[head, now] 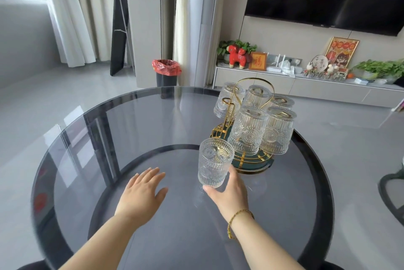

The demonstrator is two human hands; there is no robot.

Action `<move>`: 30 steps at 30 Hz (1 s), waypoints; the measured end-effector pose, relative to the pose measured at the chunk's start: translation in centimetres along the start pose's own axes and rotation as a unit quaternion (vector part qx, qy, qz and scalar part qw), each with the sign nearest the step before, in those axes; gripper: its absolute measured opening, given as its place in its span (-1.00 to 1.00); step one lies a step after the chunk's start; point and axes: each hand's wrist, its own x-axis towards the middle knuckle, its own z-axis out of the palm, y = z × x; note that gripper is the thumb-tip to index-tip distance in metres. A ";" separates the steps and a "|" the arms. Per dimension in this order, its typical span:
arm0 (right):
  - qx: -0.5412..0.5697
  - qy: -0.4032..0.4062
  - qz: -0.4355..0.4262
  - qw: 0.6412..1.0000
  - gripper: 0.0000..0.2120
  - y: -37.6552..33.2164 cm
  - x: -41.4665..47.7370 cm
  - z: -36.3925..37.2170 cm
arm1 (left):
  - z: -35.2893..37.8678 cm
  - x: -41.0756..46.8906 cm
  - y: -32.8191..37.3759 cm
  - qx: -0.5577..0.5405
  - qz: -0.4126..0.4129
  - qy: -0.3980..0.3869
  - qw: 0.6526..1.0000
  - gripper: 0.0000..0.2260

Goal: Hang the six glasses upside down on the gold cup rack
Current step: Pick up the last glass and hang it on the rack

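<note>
1. Table (135, 130): round, dark tinted glass top. It carries the rack on its far right part.
2. Rack (247, 160): gold wire frame on a green round base, with a looped gold handle at the top.
3. Hung glasses: five embossed clear glasses sit mouth-down on the rack. Rear row: rear-left glass (227, 100), rear-middle glass (256, 97), rear-right glass (283, 102). Front row: front-left glass (249, 131), front-right glass (277, 132).
4. One bare gold peg (228, 107) stands on the left side of the rack, beside the rear-left glass.
5. Sixth glass (215, 162): upright, mouth up, raised off the table, just in front of the rack's near-left edge.
6. Right hand (229, 191): grips the sixth glass at its base, thumb under the near side, fingers behind. A gold bracelet (239, 218) is on the wrist.
7. Left hand (142, 193): open, palm down, fingers spread, holding nothing, low over the table left of the sixth glass. Contact with the table cannot be determined.
</note>
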 end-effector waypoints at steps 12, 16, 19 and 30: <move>-0.016 0.040 0.030 0.999 -0.33 -0.6 1.8 1.3 | 0.4 0.0 -0.2 -0.006 -0.002 0.011 1.000 -0.59; 0.018 0.018 0.042 0.999 -0.33 -0.5 1.8 1.3 | 0.3 0.0 -0.2 -0.006 0.000 0.010 1.000 -0.59; 0.037 0.014 0.034 0.999 -0.31 -0.5 1.6 1.3 | 0.3 0.0 -0.2 -0.012 0.000 0.011 1.000 -0.60; 0.122 -0.040 -0.035 0.991 -0.40 -2.2 0.0 -0.6 | 0.2 -0.1 -0.2 -0.007 -0.001 0.010 1.000 -0.59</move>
